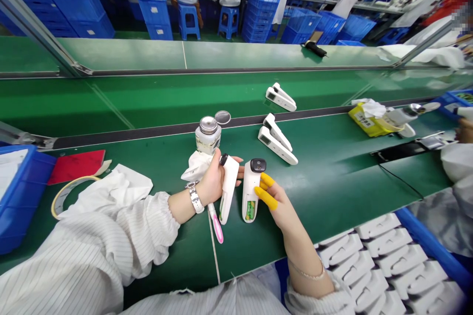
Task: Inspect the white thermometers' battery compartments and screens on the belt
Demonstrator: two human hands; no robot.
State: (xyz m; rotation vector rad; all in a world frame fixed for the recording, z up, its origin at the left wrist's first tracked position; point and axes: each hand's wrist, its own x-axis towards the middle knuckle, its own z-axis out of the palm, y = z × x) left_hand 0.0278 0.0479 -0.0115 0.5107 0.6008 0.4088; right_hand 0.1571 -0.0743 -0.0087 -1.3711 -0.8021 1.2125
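My left hand (pixel 212 182) is wrapped round a white handheld device (pixel 229 184) with a black tip, held upright above the green bench. Beside it, my right hand (pixel 273 197), with yellow finger covers, grips a second white device (pixel 251 192) by its right side. This one has a black top, and green parts show in an opening near its lower end. A pink-and-white stick (pixel 217 226) lies below my left hand. Behind that hand are a white cloth (pixel 195 165) and a bottle (pixel 208 138) with its lid flipped up.
White devices (pixel 277 140) (pixel 281 97) lie farther back. A tray of white devices (pixel 384 256) is at lower right. At left are a blue bin (pixel 22 206), a red sheet (pixel 77 166) and a tape roll (pixel 61 197). A yellow box (pixel 369 120) and a person's sleeve (pixel 458 167) are at right.
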